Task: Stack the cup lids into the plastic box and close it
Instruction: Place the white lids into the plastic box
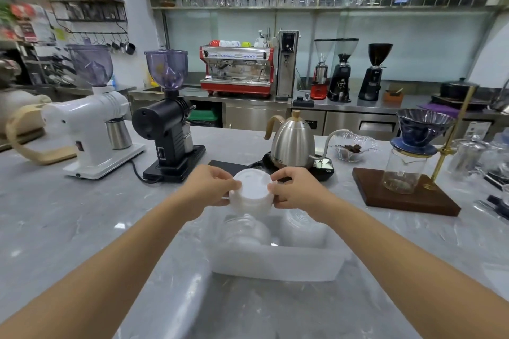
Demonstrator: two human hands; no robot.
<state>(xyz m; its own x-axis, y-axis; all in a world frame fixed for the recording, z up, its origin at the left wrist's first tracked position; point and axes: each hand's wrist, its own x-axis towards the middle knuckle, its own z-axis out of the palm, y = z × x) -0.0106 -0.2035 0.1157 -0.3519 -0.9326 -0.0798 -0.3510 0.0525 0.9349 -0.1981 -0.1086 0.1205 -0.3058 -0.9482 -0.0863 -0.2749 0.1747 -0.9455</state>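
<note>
Your hands hold a stack of white cup lids between them: left hand pinching its left edge, right hand pinching its right edge, fingers closed on the rim. The stack hangs just above the far end of the open plastic box, which sits on the grey marble tabletop at 6 o'clock from the stack. Inside the box, two clear domed lid stacks lie side by side; detail is blurred.

Surroundings, clockwise from the stack: white grinder at 10 o'clock; black grinder at 11 o'clock, its cord trailing on the tabletop near your left hand; a black scale touching the view behind your hands at 12 o'clock; steel gooseneck kettle at 1 o'clock on its base; glass dish with dark contents beyond; blue dripper over a glass carafe on a wooden stand at 3 o'clock.

Lettering on the kettle and the red espresso machine is unreadable.
</note>
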